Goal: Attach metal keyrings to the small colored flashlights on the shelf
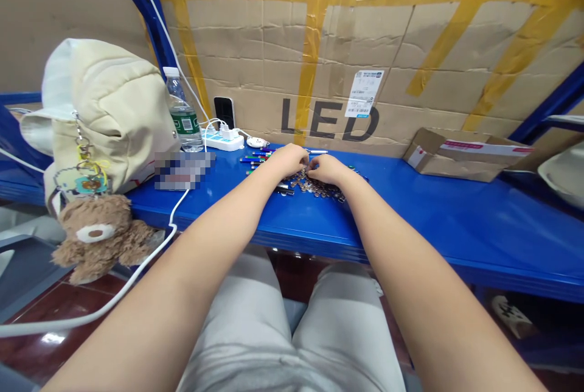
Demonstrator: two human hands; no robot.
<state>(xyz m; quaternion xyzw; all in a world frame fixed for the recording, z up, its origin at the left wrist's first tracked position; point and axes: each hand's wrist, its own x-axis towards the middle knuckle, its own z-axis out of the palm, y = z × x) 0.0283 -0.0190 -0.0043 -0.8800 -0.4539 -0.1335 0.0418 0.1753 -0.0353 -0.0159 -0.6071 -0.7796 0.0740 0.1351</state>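
My left hand (pixel 287 161) and my right hand (pixel 328 170) sit close together on the blue metal shelf top (pixel 433 215), fingertips almost meeting over a pile of small metal cylinders (pixel 314 186). The fingers hide whatever they may be touching. Behind my left hand lies a row of slim sticks with green, blue and red bands (pixel 255 159). A few dark metal pieces (pixel 285 190) lie just below that hand.
To the left stand a cream fabric bag (pixel 109 112) with a plush bear (pixel 98 237), a water bottle (pixel 182 113), and a white power strip (pixel 223 139) with cables. A flattened cardboard box (pixel 460 156) lies at right, before a large taped carton (pixel 328 45).
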